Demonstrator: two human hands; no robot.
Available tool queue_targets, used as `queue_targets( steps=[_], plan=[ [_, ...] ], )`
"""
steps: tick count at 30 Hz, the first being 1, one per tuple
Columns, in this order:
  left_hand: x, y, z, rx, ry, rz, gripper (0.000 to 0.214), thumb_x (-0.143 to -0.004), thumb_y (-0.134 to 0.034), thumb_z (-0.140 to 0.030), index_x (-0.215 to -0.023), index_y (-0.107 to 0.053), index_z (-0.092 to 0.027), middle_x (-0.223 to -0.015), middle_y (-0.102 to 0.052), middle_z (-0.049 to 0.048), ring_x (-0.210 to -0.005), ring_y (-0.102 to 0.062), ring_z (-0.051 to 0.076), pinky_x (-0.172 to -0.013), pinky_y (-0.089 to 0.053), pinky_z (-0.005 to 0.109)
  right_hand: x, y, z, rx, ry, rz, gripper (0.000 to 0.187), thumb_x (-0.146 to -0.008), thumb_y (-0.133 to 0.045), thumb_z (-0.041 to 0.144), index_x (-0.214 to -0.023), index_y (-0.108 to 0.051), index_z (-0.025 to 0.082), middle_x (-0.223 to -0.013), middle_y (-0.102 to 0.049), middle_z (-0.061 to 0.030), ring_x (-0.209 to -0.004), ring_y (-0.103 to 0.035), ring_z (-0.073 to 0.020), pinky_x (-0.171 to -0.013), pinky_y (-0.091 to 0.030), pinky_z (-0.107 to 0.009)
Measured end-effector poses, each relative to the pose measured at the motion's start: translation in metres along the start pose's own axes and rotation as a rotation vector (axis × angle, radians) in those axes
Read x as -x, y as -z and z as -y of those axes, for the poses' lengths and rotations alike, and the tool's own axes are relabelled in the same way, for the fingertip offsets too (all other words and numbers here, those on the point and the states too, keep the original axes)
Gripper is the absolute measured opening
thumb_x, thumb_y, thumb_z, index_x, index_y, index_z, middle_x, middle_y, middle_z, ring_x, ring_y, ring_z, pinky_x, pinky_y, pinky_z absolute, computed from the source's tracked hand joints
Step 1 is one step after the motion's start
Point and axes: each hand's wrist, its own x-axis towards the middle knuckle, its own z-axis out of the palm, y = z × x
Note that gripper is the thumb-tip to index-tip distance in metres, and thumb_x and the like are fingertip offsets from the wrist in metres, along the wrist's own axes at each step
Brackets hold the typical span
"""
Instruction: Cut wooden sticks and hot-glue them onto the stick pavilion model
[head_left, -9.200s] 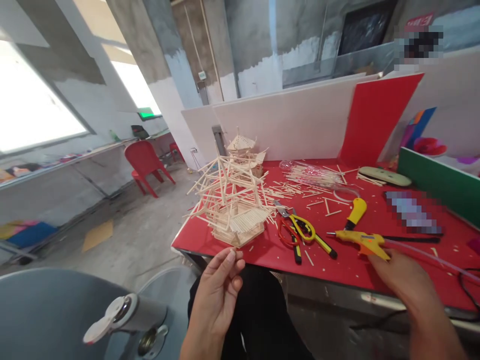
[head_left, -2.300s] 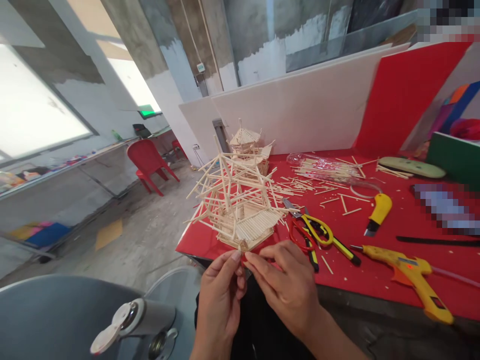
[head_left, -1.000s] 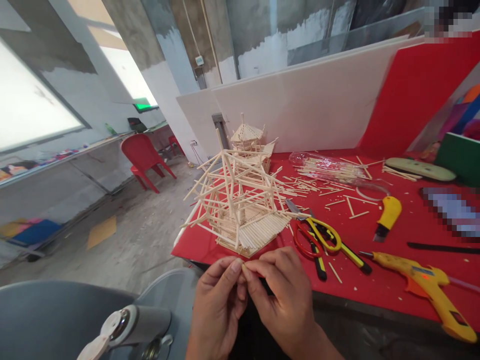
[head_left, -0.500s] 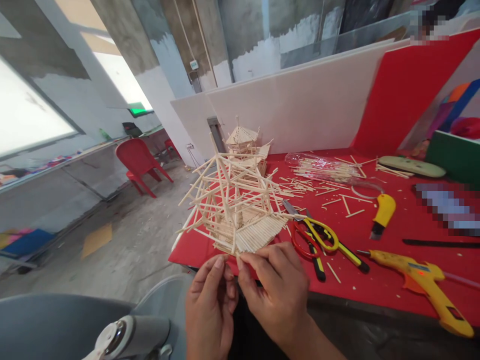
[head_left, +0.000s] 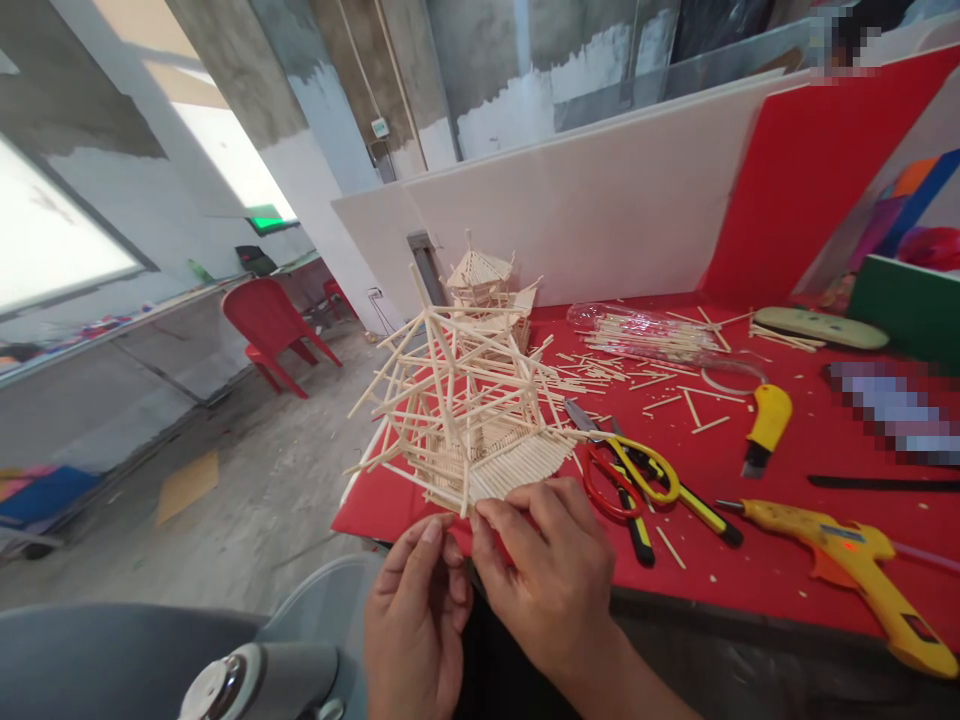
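In the head view, the right hand [head_left: 551, 570] has risen a little from where its fingertips met the left hand [head_left: 416, 610], and they are now at the near bottom corner of the pagoda-like stick model [head_left: 452, 368]. The work therefore seems to have passed from something held between the two hands to that corner of the frame. The yellow glue gun [head_left: 840, 540], which the right hand was on earlier, now lies apart from both hands.

The model stands on the red tabletop [head_left: 757, 590], just beyond the fingers, its slatted roof panel [head_left: 525, 465] right behind the right knuckles. The right grip is bunched thumb to forefinger against the corner (the fingers themselves hide the spot), so I cannot tell whether it is closed on a stick. The left hand is near the same corner, lower and to the left, fingers curled and thumb by the forefinger; whether that grip is open or closed on a sliver, I cannot tell. Scissors [head_left: 624, 444] lie to the model's right, with loose sticks [head_left: 592, 375] behind.
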Motion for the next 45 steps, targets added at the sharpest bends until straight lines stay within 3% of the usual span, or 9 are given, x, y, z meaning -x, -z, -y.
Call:
queue_targets(
  steps=[12,23,27,31,40,45],
  plan=[
    [-0.002,0.004,0.000,-0.019,0.037,0.005,0.028,-0.058,-0.085,-0.034,-0.076,-0.071,-0.018,-0.061,-0.061,-0.0018,-0.043,-0.048,0.006,-0.036,-0.037,0.015,0.001,-0.002,-0.003,-0.011,-0.006,0.038,0.011,-0.084,-0.062,0.021,-0.092,-0.069,0.019,-0.080,-0.061,-0.0049,-0.077,-0.052,-0.0188,-0.071,-0.046,-0.035],
    [-0.002,-0.002,0.004,0.026,0.075,0.012,0.029,-0.054,-0.087,-0.029,-0.077,-0.072,-0.019,-0.061,-0.064,-0.0010,-0.042,-0.051,0.007,-0.036,-0.038,0.015,0.004,0.002,-0.005,-0.062,0.009,0.031,0.029,-0.079,-0.063,0.016,-0.108,-0.066,0.017,-0.085,-0.063,-0.0059,-0.080,-0.054,-0.0204,-0.072,-0.047,-0.037],
    [-0.001,-0.002,0.005,0.080,0.187,0.018,0.029,-0.059,-0.085,-0.024,-0.084,-0.072,-0.018,-0.067,-0.067,0.0003,-0.050,-0.059,0.010,-0.040,-0.044,0.016,0.001,0.002,-0.003,-0.152,-0.056,0.093,0.028,-0.077,-0.057,0.013,-0.103,-0.067,0.017,-0.086,-0.061,-0.0057,-0.081,-0.053,-0.0209,-0.072,-0.046,-0.038],
    [-0.001,-0.004,0.002,0.205,0.362,0.050,0.025,-0.061,-0.081,-0.019,-0.083,-0.069,-0.016,-0.060,-0.062,-0.0038,-0.038,-0.049,0.005,-0.030,-0.033,0.012,0.000,0.001,-0.002,-0.205,-0.100,0.133,0.028,-0.073,-0.058,0.013,-0.100,-0.067,0.019,-0.087,-0.059,-0.0050,-0.084,-0.052,-0.0218,-0.073,-0.045,-0.039],
    [-0.007,-0.003,-0.003,0.396,0.493,0.152,0.003,-0.069,-0.065,-0.009,-0.072,-0.065,-0.009,-0.055,-0.057,-0.0023,-0.033,-0.042,0.002,-0.026,-0.028,0.009,-0.003,0.000,-0.003,-0.226,-0.108,0.145,0.029,-0.068,-0.059,0.009,-0.094,-0.066,0.020,-0.087,-0.058,-0.0040,-0.085,-0.051,-0.0218,-0.074,-0.043,-0.039],
    [-0.007,-0.003,-0.004,0.435,0.567,0.228,0.005,-0.073,-0.064,-0.012,-0.070,-0.065,-0.008,-0.051,-0.056,-0.0015,-0.031,-0.039,0.002,-0.026,-0.031,0.010,-0.002,-0.001,-0.005,-0.219,-0.098,0.137,0.028,-0.069,-0.058,0.008,-0.093,-0.066,0.020,-0.086,-0.057,-0.0039,-0.085,-0.051,-0.0216,-0.074,-0.043,-0.039]
  ],
)
